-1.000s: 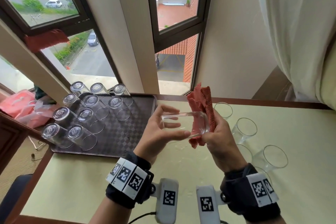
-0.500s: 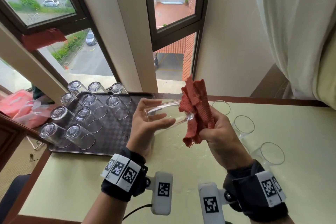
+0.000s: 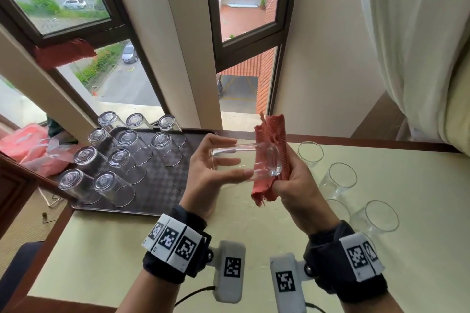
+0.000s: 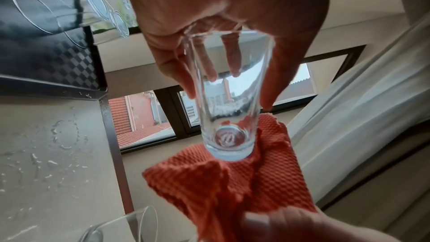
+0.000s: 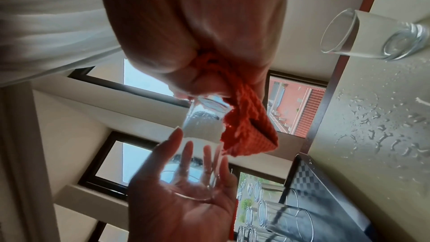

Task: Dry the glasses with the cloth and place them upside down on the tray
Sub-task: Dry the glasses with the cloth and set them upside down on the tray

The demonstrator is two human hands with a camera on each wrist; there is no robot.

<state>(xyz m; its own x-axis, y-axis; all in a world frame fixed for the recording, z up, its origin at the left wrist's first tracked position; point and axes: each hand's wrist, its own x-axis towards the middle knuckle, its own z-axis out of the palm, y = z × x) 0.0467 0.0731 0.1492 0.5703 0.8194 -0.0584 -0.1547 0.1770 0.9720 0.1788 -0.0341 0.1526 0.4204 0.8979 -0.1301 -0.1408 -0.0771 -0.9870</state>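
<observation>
Glass (image 3: 244, 164) is held on its side above the table (image 3: 419, 206), between both hands. It is gripped at the rim end by the left hand (image 3: 206, 180), fingers spread along the wall and thumb opposed, which leaves the base end free. The cloth (image 3: 273, 150) is bunched in the curled fingers of the right hand (image 3: 300, 193) and pressed against the base, evidently to dry it. Ten glasses are stood mouth down on the tray (image 3: 162, 185) at the left; several more are stood upright on the wet table at the right, judged still undried
</observation>
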